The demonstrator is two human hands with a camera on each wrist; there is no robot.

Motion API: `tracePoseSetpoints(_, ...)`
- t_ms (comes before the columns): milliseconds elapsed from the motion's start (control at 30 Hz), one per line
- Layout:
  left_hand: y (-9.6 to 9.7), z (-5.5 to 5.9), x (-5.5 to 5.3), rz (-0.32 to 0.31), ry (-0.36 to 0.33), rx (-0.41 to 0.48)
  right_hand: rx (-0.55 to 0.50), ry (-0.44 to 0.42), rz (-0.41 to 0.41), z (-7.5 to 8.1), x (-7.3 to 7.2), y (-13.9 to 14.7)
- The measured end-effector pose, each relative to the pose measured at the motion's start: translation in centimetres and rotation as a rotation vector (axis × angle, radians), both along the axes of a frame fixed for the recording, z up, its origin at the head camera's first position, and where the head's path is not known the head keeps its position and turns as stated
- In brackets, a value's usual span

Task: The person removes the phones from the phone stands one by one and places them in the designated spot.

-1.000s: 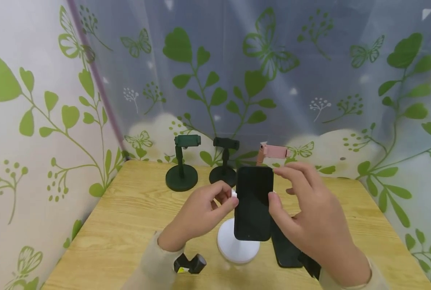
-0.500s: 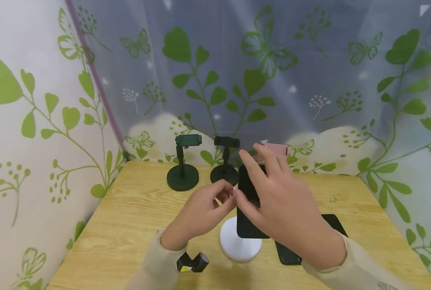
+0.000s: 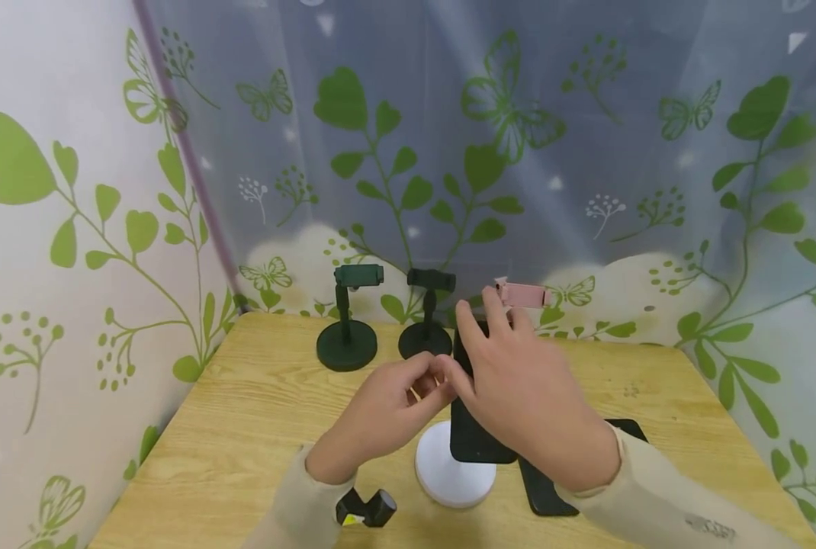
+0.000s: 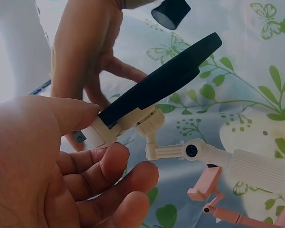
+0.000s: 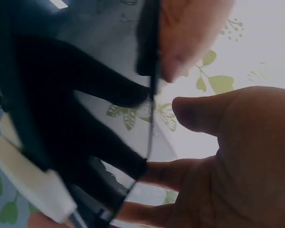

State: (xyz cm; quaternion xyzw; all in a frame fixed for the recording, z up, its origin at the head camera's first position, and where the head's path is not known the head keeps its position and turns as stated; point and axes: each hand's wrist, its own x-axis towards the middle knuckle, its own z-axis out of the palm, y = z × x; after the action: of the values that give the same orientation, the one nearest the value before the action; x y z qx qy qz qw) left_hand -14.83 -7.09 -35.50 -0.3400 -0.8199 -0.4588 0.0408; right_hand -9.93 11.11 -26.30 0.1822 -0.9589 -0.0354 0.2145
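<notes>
A black smartphone point(image 3: 480, 427) stands upright in the clamp of a white phone stand point(image 3: 456, 473). At the phone's left edge my left hand point(image 3: 383, 412) pinches the white clamp point(image 4: 102, 133) between thumb and fingers. My right hand point(image 3: 531, 389) is in front of the phone's screen, covering much of it. Its fingers are extended, and its thumb lies near the left fingertips in the head view. In the right wrist view the right thumb point(image 5: 197, 114) is apart from the phone's edge, and the screen reflects a dark hand shape.
Behind stand a green phone stand point(image 3: 346, 343), a black phone stand point(image 3: 430, 282) and a pink phone stand point(image 3: 525, 295). Another black phone point(image 3: 545, 492) lies on the wooden table point(image 3: 243, 427) at the right, partly under the right forearm. A patterned curtain point(image 3: 408, 152) hangs behind.
My right hand has moved left from the phone's right edge to in front of its screen. My left hand has stayed at the clamp by the left edge.
</notes>
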Motion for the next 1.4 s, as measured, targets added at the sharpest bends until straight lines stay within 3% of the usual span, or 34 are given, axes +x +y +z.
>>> tracePoseSetpoints(100,0.0,-0.1,-0.1,-0.005,0.000,0.009,0.018,0.014,0.021,-0.4,-0.6,0.1)
tracePoseSetpoints(333,-0.2,-0.1,-0.2,-0.026,-0.007,0.022,0.081,0.144,0.142,-1.2,-2.1,0.5)
tracePoseSetpoints(533,-0.4,-0.3,-0.1,-0.054,-0.023,0.021,0.066,0.134,0.216,-1.6,-2.8,1.1)
tracePoseSetpoints(767,-0.2,-0.5,-0.2,-0.061,-0.018,0.015,0.000,0.108,0.230,-1.8,-2.9,1.4)
tracePoseSetpoints(1133,-0.3,-0.6,-0.2,-0.063,0.036,0.061,-0.036,0.182,0.256,-2.6,-3.7,1.5)
tracePoseSetpoints(1400,-0.2,-0.9,-0.6,-0.097,0.033,0.110,-0.059,0.203,0.254,-2.7,-3.9,1.4)
